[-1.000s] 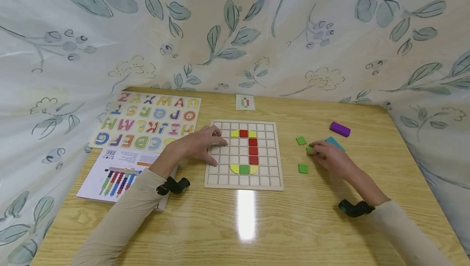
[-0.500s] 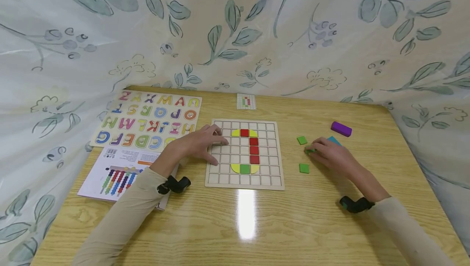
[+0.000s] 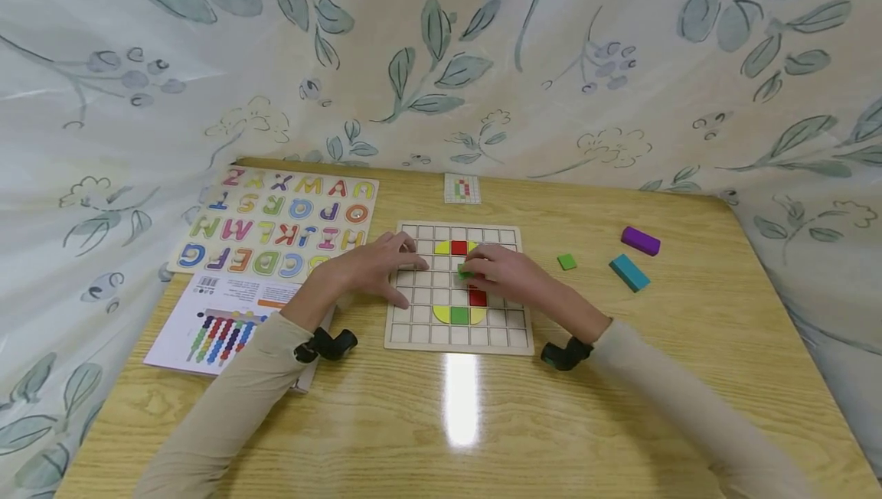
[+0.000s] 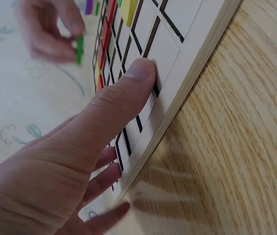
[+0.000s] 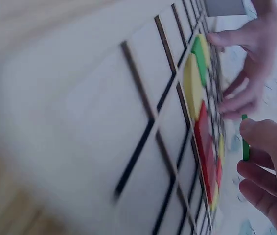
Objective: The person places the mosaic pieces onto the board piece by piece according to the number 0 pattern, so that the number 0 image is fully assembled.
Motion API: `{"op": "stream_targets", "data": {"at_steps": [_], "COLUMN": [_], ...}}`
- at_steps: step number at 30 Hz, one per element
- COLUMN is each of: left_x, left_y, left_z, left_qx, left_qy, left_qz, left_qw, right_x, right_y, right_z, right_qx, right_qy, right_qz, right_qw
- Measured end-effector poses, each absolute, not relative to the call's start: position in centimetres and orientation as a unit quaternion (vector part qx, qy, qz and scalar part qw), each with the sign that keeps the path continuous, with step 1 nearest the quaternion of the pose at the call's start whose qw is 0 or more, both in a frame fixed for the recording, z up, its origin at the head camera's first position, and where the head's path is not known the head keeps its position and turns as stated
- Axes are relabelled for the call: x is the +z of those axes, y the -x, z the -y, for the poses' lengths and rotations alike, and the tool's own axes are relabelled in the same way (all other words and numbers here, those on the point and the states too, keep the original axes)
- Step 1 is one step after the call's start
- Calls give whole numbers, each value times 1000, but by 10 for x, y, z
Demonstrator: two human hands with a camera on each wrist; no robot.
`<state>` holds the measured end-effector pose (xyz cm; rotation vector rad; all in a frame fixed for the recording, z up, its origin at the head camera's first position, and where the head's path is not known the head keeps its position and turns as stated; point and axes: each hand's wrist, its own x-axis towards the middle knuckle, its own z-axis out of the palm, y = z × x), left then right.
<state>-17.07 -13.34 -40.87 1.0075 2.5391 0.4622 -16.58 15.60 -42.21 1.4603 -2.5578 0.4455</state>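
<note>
My right hand (image 3: 506, 273) pinches a green square tile (image 5: 245, 139) between thumb and fingers, above the grid board (image 3: 413, 338). Whether a second tile is behind it I cannot tell. Spread along the board's left side, my left hand (image 3: 372, 269) rests on it, the thumb (image 4: 141, 71) lying on the grid. On the board, yellow curved pieces (image 3: 441, 315), red squares (image 3: 478, 298) and a green square (image 3: 458, 315) form part of an outline. My right hand hides some of the red squares in the head view.
One loose green tile (image 3: 566, 262), a blue block (image 3: 629, 273) and a purple block (image 3: 641, 241) lie on the right. A pattern card (image 3: 462, 188) sits behind the board. On the left are an alphabet board (image 3: 276, 216) and a white box (image 3: 179, 338) with bead pictures.
My right hand has moved left from the loose tiles to over the board, carrying green. Two loose green tiles are gone from the table, and the blue block is uncovered. My left hand stays put.
</note>
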Motion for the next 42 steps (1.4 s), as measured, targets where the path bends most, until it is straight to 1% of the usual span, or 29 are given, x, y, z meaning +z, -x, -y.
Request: {"op": "stream_targets", "data": {"at_steps": [5,9,20,28,42], "left_x": [-410,-410,-410,-411,-410], "left_y": [171,171,173,173,171], "left_z": [132,131,132,133,134], "left_qx": [165,166,167,164,179], "left_qy": [-361,-360,-354,-353,-359], "left_qz": [-898,-898,-900,-901,-897], "left_qw": [189,190,191,192,187], "right_x": [-429,-429,-427,-424,-419], "right_y": [175,179,183,182,183], "right_z": [-130,-121,-114,-111,-106], "right_qx": [152,141,133,158,90], "right_qy": [-485,-486,-472,-464,-462], "right_qz": [859,861,871,872,882], "right_qw": [59,58,27,1,8]}}
